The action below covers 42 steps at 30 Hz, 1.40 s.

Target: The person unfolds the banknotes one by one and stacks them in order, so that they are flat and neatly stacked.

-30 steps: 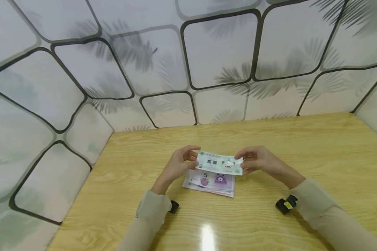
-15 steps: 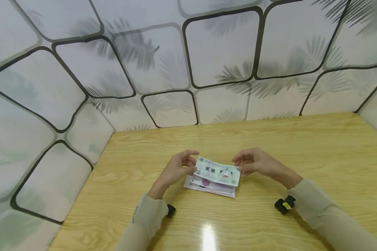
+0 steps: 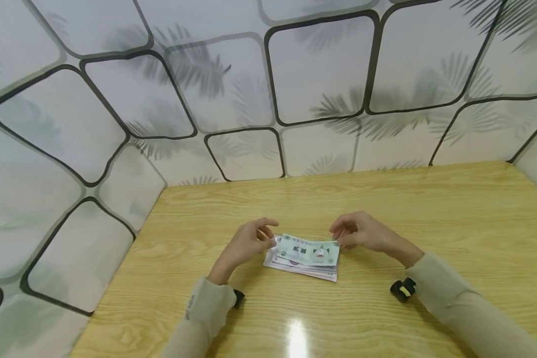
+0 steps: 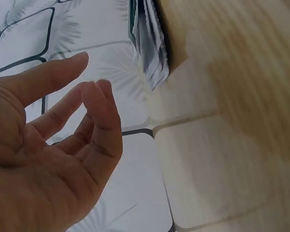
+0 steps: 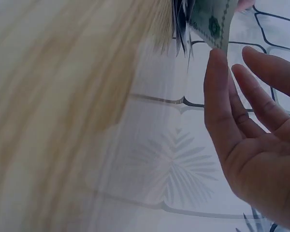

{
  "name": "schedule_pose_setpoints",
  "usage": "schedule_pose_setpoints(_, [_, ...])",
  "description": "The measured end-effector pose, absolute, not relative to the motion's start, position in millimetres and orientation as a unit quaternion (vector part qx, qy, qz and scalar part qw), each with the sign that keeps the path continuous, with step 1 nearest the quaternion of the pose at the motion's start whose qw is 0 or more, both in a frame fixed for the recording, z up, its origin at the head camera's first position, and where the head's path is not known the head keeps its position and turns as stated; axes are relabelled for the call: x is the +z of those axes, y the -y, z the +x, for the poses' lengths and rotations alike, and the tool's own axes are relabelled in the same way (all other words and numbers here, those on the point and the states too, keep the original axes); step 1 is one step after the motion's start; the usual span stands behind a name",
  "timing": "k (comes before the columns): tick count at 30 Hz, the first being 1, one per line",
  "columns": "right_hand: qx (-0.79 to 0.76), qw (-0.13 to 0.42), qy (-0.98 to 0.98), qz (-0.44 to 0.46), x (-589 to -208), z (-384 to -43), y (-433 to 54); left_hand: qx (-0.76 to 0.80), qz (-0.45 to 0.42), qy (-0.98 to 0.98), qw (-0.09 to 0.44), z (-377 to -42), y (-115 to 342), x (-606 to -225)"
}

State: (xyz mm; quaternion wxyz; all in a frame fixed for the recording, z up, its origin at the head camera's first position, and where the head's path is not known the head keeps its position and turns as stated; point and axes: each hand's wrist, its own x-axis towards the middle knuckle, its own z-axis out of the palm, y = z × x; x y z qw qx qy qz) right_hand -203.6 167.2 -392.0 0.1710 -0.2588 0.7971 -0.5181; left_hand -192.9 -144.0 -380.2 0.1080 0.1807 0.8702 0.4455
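A green play banknote (image 3: 309,250) marked 2 lies on top of a small stack of play banknotes (image 3: 313,271), mostly purple along the visible edges. Left of the stack, my left hand (image 3: 250,239) has loosely bent fingers with nothing between them. In the left wrist view a gap separates this left hand (image 4: 63,140) from the stack's edge (image 4: 152,53). At the other end, a fingertip of my right hand (image 3: 362,232) touches the green note's corner. The right wrist view shows the right hand's (image 5: 256,130) thumb apart from that finger, beside the green note (image 5: 212,21).
The wooden table (image 3: 197,219) has a glossy light reflection near its front. A patterned wall (image 3: 313,74) stands behind it and another wall (image 3: 49,129) to the left. Small black devices (image 3: 402,289) sit at the wrists.
The green banknote has come down onto the purple stack. My left hand has let go and drawn slightly left; my right hand has loosened its hold on the note.
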Motion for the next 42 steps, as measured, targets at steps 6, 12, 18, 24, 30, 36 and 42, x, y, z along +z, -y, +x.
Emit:
schedule_pose_setpoints(6, [-0.460, 0.134, -0.836, -0.269, -392, -202, -166, 0.380, 0.243, -0.890, 0.067, -194, 142, -374])
schedule_pose_setpoints(12, [-0.399, 0.140, -0.852, -0.309, -394, -195, -157, 0.250, 0.378, -0.887, 0.092, -194, 131, -374])
schedule_pose_setpoints(18, [-0.341, 0.114, -0.868, -0.341, -393, -187, -146, 0.145, 0.379, -0.905, 0.126, -191, 129, -374])
schedule_pose_setpoints(24, [-0.233, 0.082, -0.896, -0.369, -394, -178, -137, 0.131, 0.347, -0.915, 0.161, -193, 132, -378])
schedule_pose_setpoints(30, [-0.148, 0.049, -0.906, -0.393, -394, -172, -131, 0.148, 0.345, -0.912, 0.167, -195, 133, -379])
schedule_pose_setpoints(36, [-0.143, 0.056, -0.909, -0.387, -393, -175, -140, 0.136, 0.355, -0.913, 0.150, -201, 122, -379])
schedule_pose_setpoints(42, [-0.174, 0.070, -0.914, -0.361, -395, -198, -177, 0.125, 0.340, -0.922, 0.139, -218, 88, -383])
